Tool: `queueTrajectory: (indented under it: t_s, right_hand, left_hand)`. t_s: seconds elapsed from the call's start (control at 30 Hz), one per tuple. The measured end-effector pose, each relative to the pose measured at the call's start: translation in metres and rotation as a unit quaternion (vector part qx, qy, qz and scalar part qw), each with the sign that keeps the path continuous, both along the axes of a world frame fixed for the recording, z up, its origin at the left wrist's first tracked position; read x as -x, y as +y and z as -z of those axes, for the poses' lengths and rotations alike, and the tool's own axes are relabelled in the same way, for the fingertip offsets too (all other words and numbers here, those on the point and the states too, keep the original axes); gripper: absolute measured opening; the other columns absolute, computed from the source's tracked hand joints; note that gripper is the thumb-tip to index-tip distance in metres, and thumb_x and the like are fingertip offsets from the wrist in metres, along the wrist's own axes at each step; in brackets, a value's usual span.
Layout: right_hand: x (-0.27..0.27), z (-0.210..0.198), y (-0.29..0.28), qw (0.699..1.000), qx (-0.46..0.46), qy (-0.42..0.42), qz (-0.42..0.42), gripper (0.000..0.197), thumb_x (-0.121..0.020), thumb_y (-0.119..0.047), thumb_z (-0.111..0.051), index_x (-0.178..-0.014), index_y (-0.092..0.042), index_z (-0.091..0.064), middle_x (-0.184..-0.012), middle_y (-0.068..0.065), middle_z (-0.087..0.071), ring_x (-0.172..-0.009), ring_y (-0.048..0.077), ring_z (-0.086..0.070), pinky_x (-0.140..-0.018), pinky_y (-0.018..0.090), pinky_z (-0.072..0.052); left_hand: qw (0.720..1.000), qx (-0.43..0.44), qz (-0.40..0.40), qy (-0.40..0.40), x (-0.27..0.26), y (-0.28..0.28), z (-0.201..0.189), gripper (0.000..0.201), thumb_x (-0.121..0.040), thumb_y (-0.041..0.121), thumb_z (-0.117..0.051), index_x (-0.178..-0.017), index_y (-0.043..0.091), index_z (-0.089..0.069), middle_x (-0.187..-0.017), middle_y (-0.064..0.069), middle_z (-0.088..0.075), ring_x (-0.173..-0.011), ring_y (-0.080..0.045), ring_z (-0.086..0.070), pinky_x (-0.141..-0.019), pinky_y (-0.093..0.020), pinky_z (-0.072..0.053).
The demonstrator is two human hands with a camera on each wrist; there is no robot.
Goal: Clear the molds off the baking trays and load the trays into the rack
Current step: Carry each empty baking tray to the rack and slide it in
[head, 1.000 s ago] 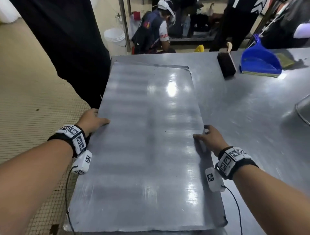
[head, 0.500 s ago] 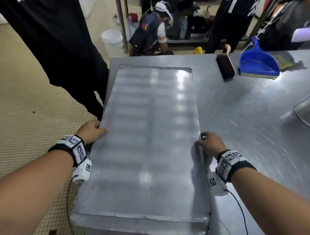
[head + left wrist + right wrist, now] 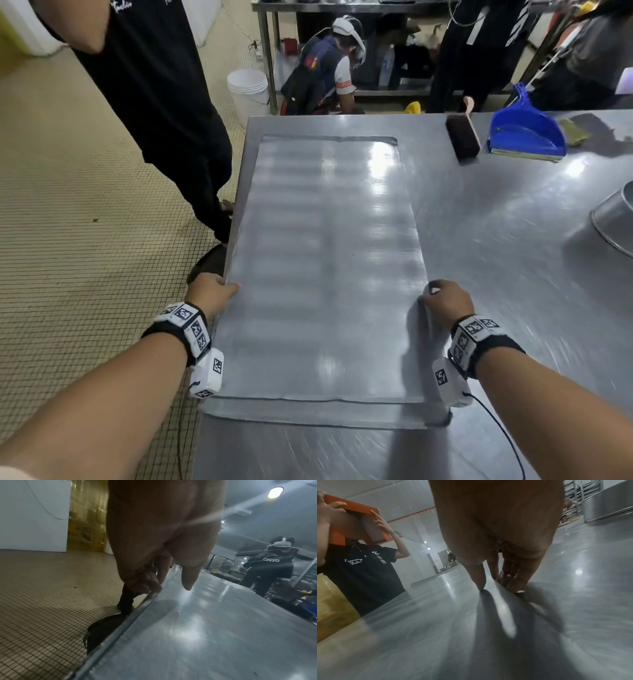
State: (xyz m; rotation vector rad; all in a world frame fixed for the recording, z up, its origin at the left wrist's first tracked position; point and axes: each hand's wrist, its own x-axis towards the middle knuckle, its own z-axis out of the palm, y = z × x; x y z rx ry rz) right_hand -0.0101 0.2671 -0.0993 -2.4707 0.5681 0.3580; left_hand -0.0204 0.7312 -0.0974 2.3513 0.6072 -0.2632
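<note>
Tray (image 3: 325,267) lies on the table (image 3: 496,240), both hands gripping its long edges: left hand (image 3: 210,293), right hand (image 3: 445,301). Beyond the tray: brush (image 3: 462,137), dustpan (image 3: 525,132); right of it, bowl (image 3: 616,222).

Left hand (image 3: 159,536): thumb on top of the flat grey metal baking tray (image 3: 197,635), fingers curled under its left edge; beige tiled floor (image 3: 42,595) beyond.

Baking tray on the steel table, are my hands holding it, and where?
Yes. The left hand grips the baking tray by its left long edge, the right hand by its right long edge, both near your end.
</note>
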Motion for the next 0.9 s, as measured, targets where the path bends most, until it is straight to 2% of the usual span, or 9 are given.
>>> queueTrajectory:
  t_s: [0.1, 0.17, 0.33, 0.43, 0.53, 0.63, 0.73, 0.8, 0.9]
  right_hand:
    - [0.01, -0.001, -0.011, 1.0, 0.004, 0.003, 0.008, 0.015, -0.083, -0.019, -0.069, -0.098, -0.021, -0.074, -0.102, 0.007, -0.074, -0.097, 0.03, -0.066, -0.078, 0.027, -0.043]
    - [0.016, 0.001, -0.017, 1.0, 0.01, 0.004, 0.014, 0.006, -0.082, -0.019, -0.069, -0.087, -0.02, -0.072, -0.094, 0.008, -0.074, -0.089, 0.03, -0.064, -0.075, 0.028, -0.044]
    - [0.035, 0.006, -0.032, 0.999, 0.007, 0.003, 0.033, 0.032, -0.082, -0.026, -0.073, -0.114, -0.023, -0.073, -0.113, 0.009, -0.072, -0.103, 0.031, -0.064, -0.081, 0.028, -0.044]
    - [0.045, 0.01, -0.036, 0.999, 0.002, -0.002, 0.04, 0.035, -0.082, -0.028, -0.074, -0.117, -0.023, -0.073, -0.115, 0.008, -0.073, -0.105, 0.031, -0.065, -0.085, 0.031, -0.048]
    - [0.053, 0.01, -0.036, 0.999, 0.003, 0.001, 0.034, 0.024, -0.081, -0.028, -0.073, -0.105, -0.023, -0.075, -0.106, 0.006, -0.074, -0.097, 0.029, -0.065, -0.079, 0.029, -0.047]
    - [0.056, 0.01, -0.036, 1.0, 0.012, 0.007, 0.023, 0.004, -0.082, -0.025, -0.071, -0.085, -0.024, -0.069, -0.093, 0.006, -0.072, -0.088, 0.028, -0.064, -0.072, 0.028, -0.044]
    - [0.059, 0.006, -0.04, 0.999, 0.025, 0.012, 0.018, 0.004, -0.084, -0.022, -0.07, -0.085, -0.025, -0.068, -0.089, 0.005, -0.07, -0.086, 0.029, -0.063, -0.069, 0.028, -0.043]
    - [0.061, 0.001, -0.045, 0.999, 0.034, 0.013, 0.011, 0.004, -0.085, -0.02, -0.07, -0.083, -0.016, -0.069, -0.085, 0.005, -0.07, -0.084, 0.029, -0.064, -0.067, 0.028, -0.043]
    - [0.064, -0.005, -0.054, 1.0, 0.029, 0.005, 0.008, 0.007, -0.081, -0.014, -0.068, -0.075, -0.011, -0.069, -0.076, 0.008, -0.069, -0.08, 0.031, -0.065, -0.064, 0.031, -0.045]
  left_hand:
    - [1.0, 0.011, 0.007, -0.008, 0.015, -0.017, 0.001, 0.031, -0.085, 0.032, -0.074, -0.066, 0.01, -0.062, -0.067, -0.004, -0.064, -0.068, -0.028, -0.063, -0.063, -0.033, -0.047]
    - [1.0, 0.025, 0.002, -0.012, 0.022, -0.022, 0.002, 0.024, -0.086, 0.029, -0.074, -0.069, 0.014, -0.065, -0.072, -0.003, -0.068, -0.072, -0.026, -0.065, -0.068, -0.032, -0.051]
    - [0.998, 0.058, -0.024, -0.029, 0.036, -0.025, 0.005, 0.014, -0.085, 0.022, -0.073, -0.083, 0.009, -0.077, -0.082, -0.006, -0.075, -0.08, -0.025, -0.07, -0.073, -0.032, -0.054]
    - [0.998, 0.056, -0.03, -0.028, 0.043, -0.032, 0.003, 0.015, -0.085, 0.021, -0.072, -0.082, 0.007, -0.077, -0.08, -0.007, -0.074, -0.078, -0.025, -0.068, -0.067, -0.029, -0.05]
    - [0.993, 0.101, -0.056, -0.011, 0.044, -0.031, 0.005, 0.018, -0.081, 0.024, -0.074, -0.086, 0.007, -0.077, -0.083, -0.006, -0.076, -0.082, -0.025, -0.071, -0.079, -0.038, -0.06]
    - [0.989, 0.13, -0.068, -0.005, 0.046, -0.03, 0.01, 0.02, -0.079, 0.025, -0.075, -0.087, 0.007, -0.076, -0.085, -0.008, -0.076, -0.085, -0.028, -0.072, -0.085, -0.046, -0.06]
    - [0.983, 0.164, -0.077, -0.007, 0.052, -0.036, 0.013, 0.018, -0.08, 0.024, -0.078, -0.091, 0.008, -0.077, -0.088, -0.005, -0.076, -0.089, -0.026, -0.072, -0.09, -0.047, -0.058]
    - [0.98, 0.181, -0.076, -0.005, 0.055, -0.038, 0.016, 0.025, -0.081, 0.024, -0.08, -0.1, 0.009, -0.077, -0.094, -0.003, -0.076, -0.094, -0.024, -0.071, -0.094, -0.047, -0.056]
    - [0.98, 0.189, -0.057, -0.015, 0.059, -0.043, 0.022, 0.026, -0.076, 0.03, -0.081, -0.097, 0.014, -0.079, -0.095, -0.001, -0.077, -0.097, -0.024, -0.071, -0.098, -0.047, -0.055]
